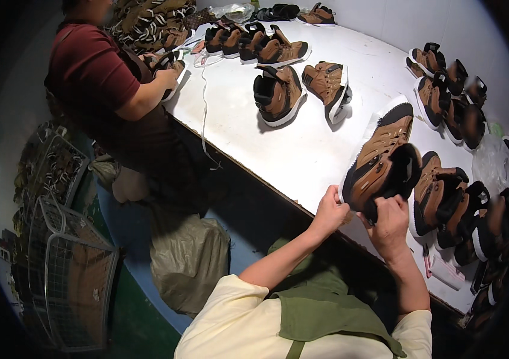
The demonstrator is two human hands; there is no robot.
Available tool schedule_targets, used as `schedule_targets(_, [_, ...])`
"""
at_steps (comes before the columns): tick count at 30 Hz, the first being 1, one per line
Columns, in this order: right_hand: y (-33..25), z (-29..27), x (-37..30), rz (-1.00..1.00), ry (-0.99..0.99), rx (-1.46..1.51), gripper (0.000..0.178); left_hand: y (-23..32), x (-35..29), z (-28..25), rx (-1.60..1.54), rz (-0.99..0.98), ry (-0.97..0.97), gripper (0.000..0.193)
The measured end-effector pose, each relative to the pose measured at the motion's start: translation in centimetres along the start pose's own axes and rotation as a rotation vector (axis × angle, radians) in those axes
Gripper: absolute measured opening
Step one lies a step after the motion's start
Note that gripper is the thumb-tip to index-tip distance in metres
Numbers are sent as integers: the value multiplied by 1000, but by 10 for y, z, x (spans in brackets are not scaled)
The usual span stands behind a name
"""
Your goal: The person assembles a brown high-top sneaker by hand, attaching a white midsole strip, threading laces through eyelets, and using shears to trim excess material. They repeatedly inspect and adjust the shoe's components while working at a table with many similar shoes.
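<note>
A brown and black high-top shoe point(374, 170) with a white sole is held between my two hands over the table's near edge, its toe pointing away from me. My left hand point(331, 213) grips the heel end on the sole side. With fingers bent over the black padded collar, my right hand point(388, 220) holds the shoe's opening. Just beyond the toe, a pair of matching shoes lies on the table: one shoe point(279, 96) stands upright and the other shoe point(328, 90) is tipped on its side.
The white table point(254, 152) carries rows of similar shoes point(446, 194) at right and more shoes point(248, 45) at the back. At left a co-worker point(108, 90) handles another shoe. A white cord point(205, 107) hangs over the edge. Wire carts point(72, 281) and a covered bundle point(189, 260) stand below.
</note>
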State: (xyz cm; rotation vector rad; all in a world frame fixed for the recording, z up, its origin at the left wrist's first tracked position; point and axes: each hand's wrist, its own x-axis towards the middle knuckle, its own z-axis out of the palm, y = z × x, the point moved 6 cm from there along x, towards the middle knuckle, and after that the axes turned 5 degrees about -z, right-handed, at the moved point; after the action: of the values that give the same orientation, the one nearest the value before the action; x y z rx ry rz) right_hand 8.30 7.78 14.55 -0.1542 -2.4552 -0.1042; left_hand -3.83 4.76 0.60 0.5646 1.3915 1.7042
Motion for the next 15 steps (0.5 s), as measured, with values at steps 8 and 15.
schedule_targets(8, [-10, -8, 9, 66, 39, -2, 38, 4, 2, -19, 61, 141, 155, 21])
schedule_targets(15, [1, -14, 11, 129, 112, 20, 48, 17, -10, -15, -159, 21, 35, 16])
